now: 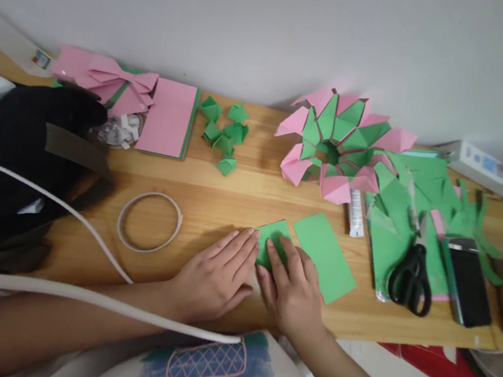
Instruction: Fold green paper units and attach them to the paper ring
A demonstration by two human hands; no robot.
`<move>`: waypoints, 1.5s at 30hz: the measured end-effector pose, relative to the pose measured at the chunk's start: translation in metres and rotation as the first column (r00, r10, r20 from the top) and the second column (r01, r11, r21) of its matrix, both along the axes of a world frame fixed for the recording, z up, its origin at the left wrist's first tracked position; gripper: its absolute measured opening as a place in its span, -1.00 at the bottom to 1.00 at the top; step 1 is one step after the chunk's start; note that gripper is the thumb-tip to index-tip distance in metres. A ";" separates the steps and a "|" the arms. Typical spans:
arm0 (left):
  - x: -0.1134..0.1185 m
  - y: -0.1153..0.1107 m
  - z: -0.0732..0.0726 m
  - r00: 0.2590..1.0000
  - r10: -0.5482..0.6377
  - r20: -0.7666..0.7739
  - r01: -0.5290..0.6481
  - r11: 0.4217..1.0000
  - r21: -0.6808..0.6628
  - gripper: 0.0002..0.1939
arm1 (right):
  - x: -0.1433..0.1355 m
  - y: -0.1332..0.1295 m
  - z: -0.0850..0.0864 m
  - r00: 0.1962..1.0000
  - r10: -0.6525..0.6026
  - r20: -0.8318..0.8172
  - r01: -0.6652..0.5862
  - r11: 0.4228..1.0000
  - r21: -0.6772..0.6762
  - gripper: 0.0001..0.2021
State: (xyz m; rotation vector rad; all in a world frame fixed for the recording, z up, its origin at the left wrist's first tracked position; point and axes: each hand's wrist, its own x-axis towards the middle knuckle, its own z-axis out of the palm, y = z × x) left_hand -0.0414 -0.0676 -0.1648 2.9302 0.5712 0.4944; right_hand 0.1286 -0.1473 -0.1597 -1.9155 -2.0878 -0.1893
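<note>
Small matte green paper piece (pixel 276 231): mid-table on the pale wooden tabletop (pixel 226 204), flat and set aslant; thin dark line along the far edge; near part covered by fingers, folds there cannot be told.
Left hand (pixel 221 271): palm down, fingers straight and together, tips at the piece's nine o'clock edge.
Right hand (pixel 297 281): reaching in from five o'clock, fingers slightly parted and pressing the piece, thumb spread from forefinger.
Plain green paper rectangle (pixel 325 260): three o'clock, just beside.
Pink-and-green folded-paper ring (pixel 351 133): one o'clock.
Beige tape hoop (pixel 146 250): nine o'clock, well apart.
</note>
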 end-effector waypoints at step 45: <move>-0.009 -0.004 0.000 0.998 -0.012 0.069 -0.001 0.982 0.190 -0.62 | -0.007 -0.024 0.003 0.996 -0.062 -0.064 0.065 0.997 0.047 -0.73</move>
